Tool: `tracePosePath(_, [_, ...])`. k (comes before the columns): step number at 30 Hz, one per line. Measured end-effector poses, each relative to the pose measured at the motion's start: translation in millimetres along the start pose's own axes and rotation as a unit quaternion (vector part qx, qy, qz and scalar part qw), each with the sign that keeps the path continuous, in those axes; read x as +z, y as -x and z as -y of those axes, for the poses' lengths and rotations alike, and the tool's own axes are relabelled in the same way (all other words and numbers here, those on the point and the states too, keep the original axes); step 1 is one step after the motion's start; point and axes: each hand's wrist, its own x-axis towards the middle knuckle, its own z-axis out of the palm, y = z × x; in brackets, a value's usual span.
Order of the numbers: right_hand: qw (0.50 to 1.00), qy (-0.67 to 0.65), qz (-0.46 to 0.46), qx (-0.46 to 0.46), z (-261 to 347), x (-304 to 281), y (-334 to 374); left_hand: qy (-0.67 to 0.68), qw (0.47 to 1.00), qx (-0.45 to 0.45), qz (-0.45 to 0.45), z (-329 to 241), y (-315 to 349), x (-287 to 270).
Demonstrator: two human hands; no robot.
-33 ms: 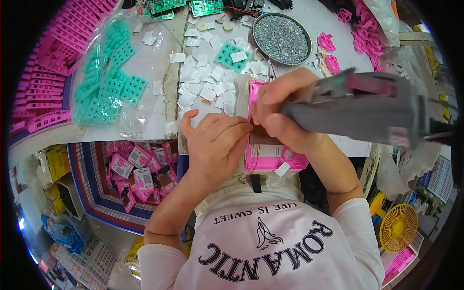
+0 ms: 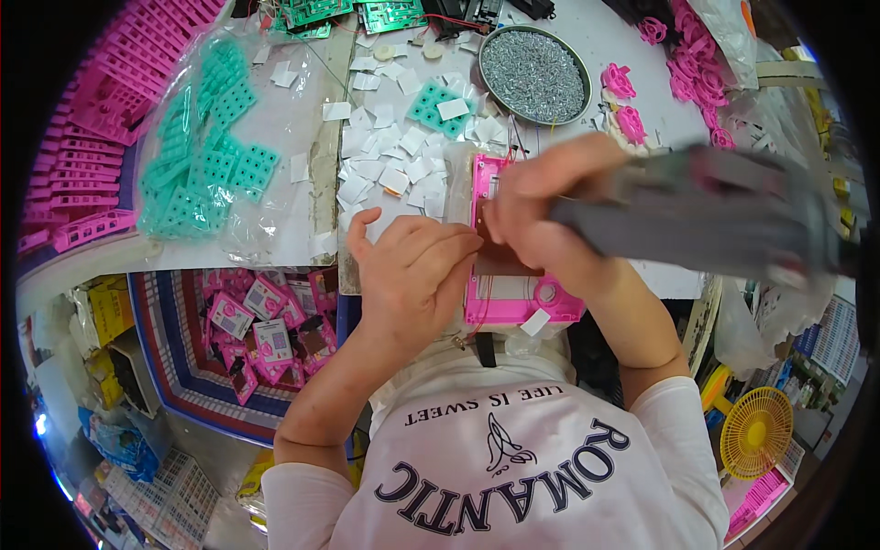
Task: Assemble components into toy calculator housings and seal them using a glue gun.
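Observation:
A pink plastic casing [image 2: 477, 298] lies in front of me, with a brown circuit board [image 2: 500, 259] inside it. My left hand [image 2: 412, 275] rests at the casing's left side. Its thumb and forefinger come together at the board's edge, while the little finger sticks out; whether they pinch anything is hidden. Above the casing, my right hand [image 2: 559, 202] is wrapped round a grey electric screwdriver [image 2: 706, 215], blurred by motion. Its tip is hidden behind the hand. A small white paper piece [image 2: 535, 321] sits on the casing's near edge.
A round tray of screws [image 2: 536, 73] stands beyond the casing. White paper pieces [image 2: 367, 170] lie scattered left of it. Turquoise button pads [image 2: 215, 156] fill a clear bag. A basket [image 2: 183, 367] at lower left holds pink units [image 2: 272, 339]. Pink parts [image 2: 697, 69] lie far right.
My right hand and the screwdriver have shifted slightly to the right, uncovering more of the brown board. The left fingertips have slid a little to the right.

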Motion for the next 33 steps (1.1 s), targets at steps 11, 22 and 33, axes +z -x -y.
tracePosePath(11, [0.997,-0.073,-0.019,-0.025,36,11,18,0.028,0.999,0.019,0.037,-11,-8,13])
tracePosePath(22, [0.998,-0.053,-0.023,0.013,25,10,37,-0.008,0.998,-0.001,0.054,-21,-3,10])
tracePosePath(33, [0.998,0.045,0.029,0.043,24,8,41,-0.002,1.0,-0.022,0.008,-9,13,-6])
